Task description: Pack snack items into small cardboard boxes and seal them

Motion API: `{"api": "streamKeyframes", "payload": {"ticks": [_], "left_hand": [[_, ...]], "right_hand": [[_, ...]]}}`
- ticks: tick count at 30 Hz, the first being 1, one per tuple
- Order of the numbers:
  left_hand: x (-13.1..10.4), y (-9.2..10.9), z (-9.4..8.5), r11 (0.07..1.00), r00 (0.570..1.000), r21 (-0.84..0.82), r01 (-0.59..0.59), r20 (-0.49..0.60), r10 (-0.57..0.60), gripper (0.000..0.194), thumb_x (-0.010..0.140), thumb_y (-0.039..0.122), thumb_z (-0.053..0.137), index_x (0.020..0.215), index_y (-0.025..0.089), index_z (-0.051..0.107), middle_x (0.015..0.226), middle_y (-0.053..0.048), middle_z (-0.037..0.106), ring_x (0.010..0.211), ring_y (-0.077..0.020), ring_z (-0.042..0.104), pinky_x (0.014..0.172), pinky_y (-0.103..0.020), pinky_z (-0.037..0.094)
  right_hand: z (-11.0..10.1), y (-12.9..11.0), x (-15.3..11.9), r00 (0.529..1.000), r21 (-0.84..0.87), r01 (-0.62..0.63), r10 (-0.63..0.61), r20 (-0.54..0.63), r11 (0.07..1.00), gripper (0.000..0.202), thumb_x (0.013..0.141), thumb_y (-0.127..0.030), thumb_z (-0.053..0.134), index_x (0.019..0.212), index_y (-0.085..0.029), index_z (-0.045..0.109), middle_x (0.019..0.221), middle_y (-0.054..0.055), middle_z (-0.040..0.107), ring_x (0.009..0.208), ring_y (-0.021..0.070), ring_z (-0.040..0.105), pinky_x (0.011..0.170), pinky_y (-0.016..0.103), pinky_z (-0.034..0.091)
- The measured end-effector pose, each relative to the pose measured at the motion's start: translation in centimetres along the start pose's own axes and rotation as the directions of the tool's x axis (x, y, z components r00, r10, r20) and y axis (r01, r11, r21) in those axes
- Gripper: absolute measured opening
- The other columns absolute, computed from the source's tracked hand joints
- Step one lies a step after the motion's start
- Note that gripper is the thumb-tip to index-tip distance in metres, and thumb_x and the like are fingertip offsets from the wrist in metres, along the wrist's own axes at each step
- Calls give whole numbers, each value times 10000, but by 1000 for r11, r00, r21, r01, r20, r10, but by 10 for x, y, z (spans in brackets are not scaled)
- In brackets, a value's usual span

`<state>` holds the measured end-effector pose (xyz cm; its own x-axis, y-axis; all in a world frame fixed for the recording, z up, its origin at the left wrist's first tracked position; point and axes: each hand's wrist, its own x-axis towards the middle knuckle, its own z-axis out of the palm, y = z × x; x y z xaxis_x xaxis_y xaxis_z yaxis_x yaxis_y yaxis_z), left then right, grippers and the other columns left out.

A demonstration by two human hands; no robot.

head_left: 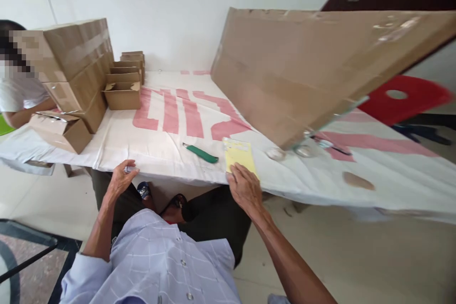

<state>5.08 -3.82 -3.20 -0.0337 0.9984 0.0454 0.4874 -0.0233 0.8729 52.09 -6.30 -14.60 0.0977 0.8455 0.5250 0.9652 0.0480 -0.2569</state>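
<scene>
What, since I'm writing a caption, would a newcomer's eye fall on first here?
The large cardboard panel, tilted over the right part of the table, would probably come first. Next come the stacked brown boxes at the table's left and the bright yellow packet at the near edge, with the right hand on it. The green knife also stands out, lying just left of the packet.

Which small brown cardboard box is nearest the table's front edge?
The small box in front of the large stacked brown cartons; the other small boxes stand nearer the white wall.
</scene>
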Motion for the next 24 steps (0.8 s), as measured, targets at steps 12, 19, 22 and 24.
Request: {"api": "streamKeyframes", "payload": {"ticks": [12,19,22,24], "left_hand": [[2,-25,-68,995,953,95,5,-301,23,388,836,366,838,1187,207,792,1328,-169,770,1178,-342,744,898,-436,644],[26,-26,-181,974,758,209,93,-649,67,482,831,367,817,1258,171,713,1442,-222,611,1368,-392,631,1000,-485,610],[55,-24,-240,959,643,230,165,-763,72,543,832,386,836,1301,164,675,1449,-221,616,1470,-405,561,1240,-551,463],[79,-23,-277,968,596,177,178,-802,37,617,842,442,835,1345,145,637,1471,-242,602,1501,-428,531,1272,-574,409]], "right_hand": [[42,-74,67,989,130,145,-144,-17,981,442,1045,-411,541,1332,-173,779,1371,240,762,1244,409,703,1039,557,614],[61,-91,70,990,94,131,-134,30,987,413,1025,-376,562,1322,-186,777,1257,207,782,1122,384,714,957,512,585],[62,-90,68,990,92,135,-138,20,987,418,1032,-384,549,1322,-181,773,1260,213,784,1123,386,712,964,508,568],[62,-90,68,990,82,136,-139,24,987,429,1042,-395,537,1320,-167,771,1271,220,784,1123,382,717,974,502,564]]}}
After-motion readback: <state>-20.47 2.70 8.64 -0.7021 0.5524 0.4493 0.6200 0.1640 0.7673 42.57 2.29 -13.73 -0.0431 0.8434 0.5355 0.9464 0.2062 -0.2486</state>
